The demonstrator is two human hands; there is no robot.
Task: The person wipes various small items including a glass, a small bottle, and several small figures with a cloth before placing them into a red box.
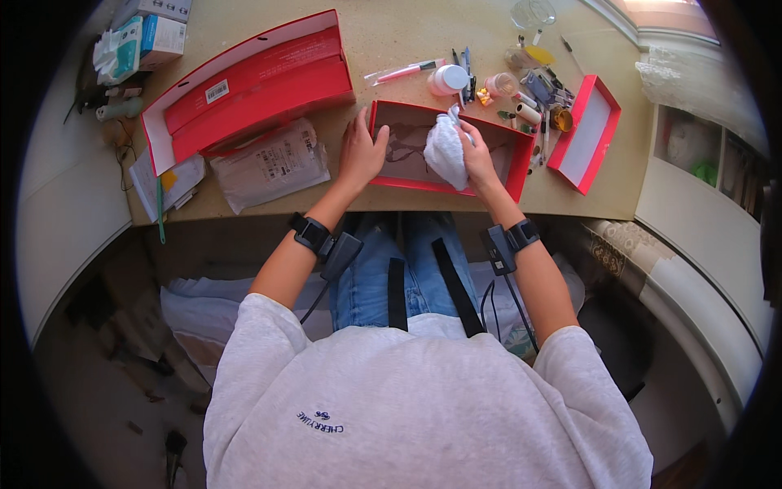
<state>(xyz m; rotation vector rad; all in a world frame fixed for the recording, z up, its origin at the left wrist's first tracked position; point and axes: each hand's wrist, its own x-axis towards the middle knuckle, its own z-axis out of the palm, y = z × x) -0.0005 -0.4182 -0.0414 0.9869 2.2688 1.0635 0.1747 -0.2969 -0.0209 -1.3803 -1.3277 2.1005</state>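
A shallow red cardboard box (pixel 516 174) stands before me at the table's front edge, its pale floor marked with dark stains or lines. My right hand (pixel 476 156) is closed on a bunched white cloth (pixel 447 150) over the middle of this box; whether the cloth touches the floor of it I cannot tell. At the box's left end is my left hand (pixel 363 147), fingers spread and holding nothing, with the thumb by the near left rim.
Left lie a large red box (pixel 256 85), a plastic mailing bag (pixel 272 162) and papers (pixel 143 183). Behind stand a white-lidded jar (pixel 449 79) and pens (pixel 467 67). Small bottles, a glass jar (pixel 502 84) and a smaller red tray (pixel 586 134) are at the right.
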